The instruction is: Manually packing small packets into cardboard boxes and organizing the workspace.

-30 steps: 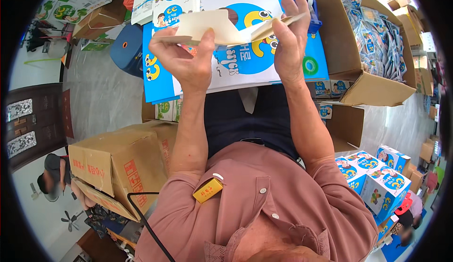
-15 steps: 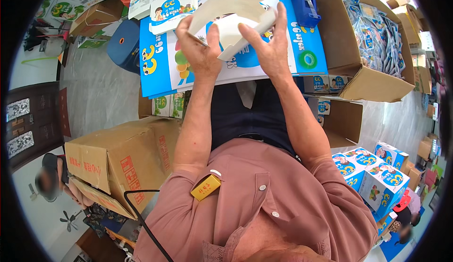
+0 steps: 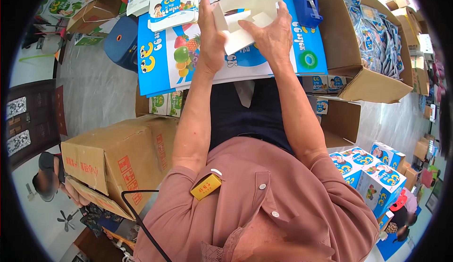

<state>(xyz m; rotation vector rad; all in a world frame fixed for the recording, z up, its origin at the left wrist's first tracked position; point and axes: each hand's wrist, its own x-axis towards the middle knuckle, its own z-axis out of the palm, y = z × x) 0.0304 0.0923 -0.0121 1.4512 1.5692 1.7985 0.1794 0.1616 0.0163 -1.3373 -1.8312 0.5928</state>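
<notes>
Off-white paperboard carton (image 3: 258,17), flaps splayed, upper centre of frame.
Left hand (image 3: 210,39) and right hand (image 3: 273,36) grasp its opposite sides. Plain inside; open mouth faces the camera, flaps pointing to frame top and upper right; long axis unclear.

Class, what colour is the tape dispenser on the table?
The tape dispenser is dark blue; it shows best in the head view.

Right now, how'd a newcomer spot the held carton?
Find the blue-and-white printed sheets, top centre. Over them, the left hand and right hand hold a carton. Unlike the flat printed stack to its left, it gapes open, plain off-white inside.
</notes>
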